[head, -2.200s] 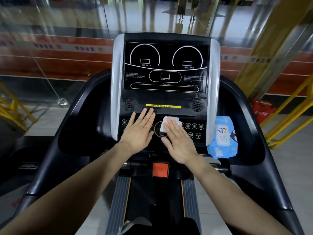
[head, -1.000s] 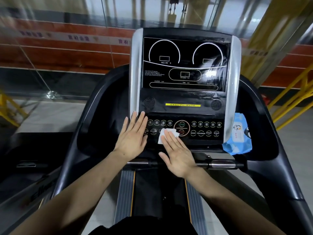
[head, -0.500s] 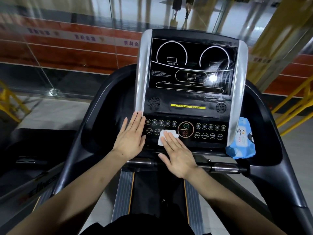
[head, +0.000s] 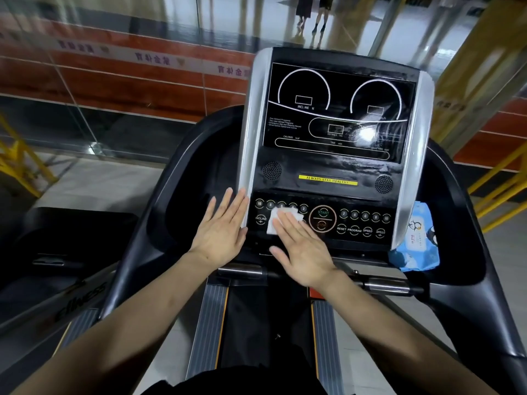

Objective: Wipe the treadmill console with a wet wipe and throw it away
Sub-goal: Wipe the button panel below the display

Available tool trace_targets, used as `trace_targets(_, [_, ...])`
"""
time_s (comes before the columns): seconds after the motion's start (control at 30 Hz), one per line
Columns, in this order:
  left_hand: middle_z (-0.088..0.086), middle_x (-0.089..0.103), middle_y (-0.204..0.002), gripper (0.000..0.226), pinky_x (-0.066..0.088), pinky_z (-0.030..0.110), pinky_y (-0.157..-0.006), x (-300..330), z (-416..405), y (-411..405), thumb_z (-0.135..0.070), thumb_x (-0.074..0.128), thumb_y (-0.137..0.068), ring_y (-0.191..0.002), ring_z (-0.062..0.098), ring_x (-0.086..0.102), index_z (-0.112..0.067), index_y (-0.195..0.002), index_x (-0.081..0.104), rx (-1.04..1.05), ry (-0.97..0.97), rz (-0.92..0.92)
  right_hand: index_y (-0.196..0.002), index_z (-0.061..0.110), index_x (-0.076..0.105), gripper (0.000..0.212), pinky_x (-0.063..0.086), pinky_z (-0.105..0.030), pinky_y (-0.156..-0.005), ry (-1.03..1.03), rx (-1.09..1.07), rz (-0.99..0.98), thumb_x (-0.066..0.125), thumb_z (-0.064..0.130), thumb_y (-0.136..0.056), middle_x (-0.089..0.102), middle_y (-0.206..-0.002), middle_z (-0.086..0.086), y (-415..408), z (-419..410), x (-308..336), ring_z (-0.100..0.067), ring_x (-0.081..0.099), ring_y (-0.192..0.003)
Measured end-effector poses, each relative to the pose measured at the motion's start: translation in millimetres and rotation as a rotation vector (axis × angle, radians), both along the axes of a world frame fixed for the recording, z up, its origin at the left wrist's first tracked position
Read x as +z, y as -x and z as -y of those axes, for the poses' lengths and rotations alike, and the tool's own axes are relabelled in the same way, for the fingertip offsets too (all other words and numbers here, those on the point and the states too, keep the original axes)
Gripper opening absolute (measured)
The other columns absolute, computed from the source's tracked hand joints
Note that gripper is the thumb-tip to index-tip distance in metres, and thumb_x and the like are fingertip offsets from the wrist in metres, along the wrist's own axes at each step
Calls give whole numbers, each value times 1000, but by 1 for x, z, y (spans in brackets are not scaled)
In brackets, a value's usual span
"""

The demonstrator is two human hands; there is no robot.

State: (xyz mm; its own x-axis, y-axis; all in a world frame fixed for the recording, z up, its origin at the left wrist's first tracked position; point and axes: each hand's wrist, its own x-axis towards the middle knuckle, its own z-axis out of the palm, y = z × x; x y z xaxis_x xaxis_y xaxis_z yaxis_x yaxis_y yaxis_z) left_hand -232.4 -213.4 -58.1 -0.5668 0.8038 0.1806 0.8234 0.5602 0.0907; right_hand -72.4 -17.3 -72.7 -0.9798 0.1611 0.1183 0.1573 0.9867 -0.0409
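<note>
The treadmill console (head: 336, 121) is a black panel with silver side rails, wet streaks on its screen. My right hand (head: 302, 249) lies flat, fingers pressing a folded white wet wipe (head: 275, 222) onto the left button row, just left of the round START/STOP dial (head: 322, 218). My left hand (head: 224, 229) rests flat and spread on the console's lower left edge, over the silver rail, holding nothing.
A blue pack of wet wipes (head: 416, 240) sits in the right side tray. Black curved handrails (head: 159, 195) flank the console, and a chrome grip bar (head: 385, 283) runs below it. Glass panels and yellow railings (head: 496, 178) stand beyond.
The wipe under my right hand has slid from the centre dial leftward onto the left button row. My left hand shifted left to the silver rail. The view has drifted left.
</note>
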Motion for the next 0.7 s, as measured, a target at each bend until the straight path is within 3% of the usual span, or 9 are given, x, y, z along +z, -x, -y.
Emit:
trace_targets(0.1, [-2,-16,-173,71,0,52,-130,0,1,1,-40,32,-108,-159,23,-18,-16,-165,-4,-9,-8,-7,-168,19,7,75,0,-36,-132,28,-73,-16,20,62,-108,-7,-175,3,26,-1,19,-10,-13,-160])
trace_targets(0.17, [-2,-16,-174,71,0,53,-130,1,2,2,-40,32,-108,-159,24,-18,-17,-165,-4,-10,-14,8,-168,18,4,75,-3,-36,-131,35,-96,-34,20,61,-109,-10,-175,1,27,7,15,-11,-15,-160])
trace_targets(0.33, [-6,-17,-173,68,-3,53,-130,0,5,0,-37,29,-108,-158,25,-21,-19,-165,-3,2,-22,35,-168,16,13,73,17,-43,-130,-19,31,36,25,59,-110,-1,-176,0,-8,25,-19,-12,-7,-162])
trace_targets(0.57, [-8,-11,-174,64,0,57,-129,4,11,5,-34,26,-108,-159,26,-19,-19,-165,0,-5,-22,26,-168,19,4,73,-3,-35,-131,36,-66,-28,20,60,-109,-10,-175,3,50,25,21,-10,-14,-160])
trace_targets(0.7, [-8,-14,-173,68,-3,57,-129,6,14,10,-28,33,-109,-158,27,-22,-19,-165,-4,-23,2,5,-167,15,14,74,13,-44,-132,-2,43,52,24,59,-109,-1,-175,-1,19,42,-9,-13,-7,-162])
